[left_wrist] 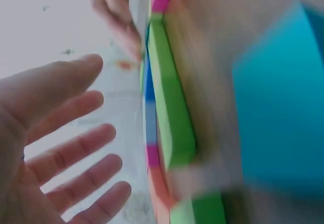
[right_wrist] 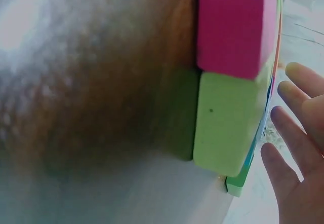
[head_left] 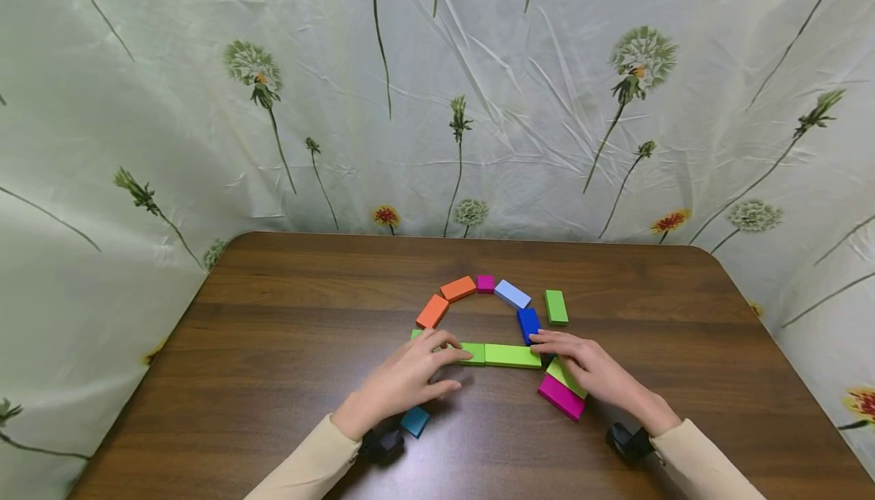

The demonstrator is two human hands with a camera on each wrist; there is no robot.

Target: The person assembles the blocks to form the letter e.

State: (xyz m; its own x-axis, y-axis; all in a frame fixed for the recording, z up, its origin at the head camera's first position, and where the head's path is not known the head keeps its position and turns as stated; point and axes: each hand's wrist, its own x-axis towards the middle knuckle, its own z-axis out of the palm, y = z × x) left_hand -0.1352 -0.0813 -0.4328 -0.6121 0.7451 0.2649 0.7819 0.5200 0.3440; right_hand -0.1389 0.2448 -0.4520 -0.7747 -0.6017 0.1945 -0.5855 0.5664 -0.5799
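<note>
Over the left end of a row of green blocks (head_left: 472, 353), my left hand (head_left: 410, 377) has its fingers extended and grips nothing. The left wrist view shows that hand (left_wrist: 66, 143) with fingers spread. A long lime block (head_left: 513, 356) continues the row rightward. My right hand (head_left: 601, 371) reaches in from the right, fingertips by the lower end of a dark blue block (head_left: 529, 324); whether they touch it is unclear. Its fingers (right_wrist: 283, 171) look loosely bent and hold nothing. Beneath and beside that hand lie a lime block (head_left: 567, 378) and a magenta block (head_left: 560, 397).
Two orange blocks, one upper (head_left: 458, 288) and one lower (head_left: 433, 311), a small magenta block (head_left: 485, 284) and a light blue block (head_left: 513, 294) form an arch. A green block (head_left: 557, 308) lies apart at right. A teal block (head_left: 415, 422) sits near my left wrist on the wooden table (head_left: 273, 378).
</note>
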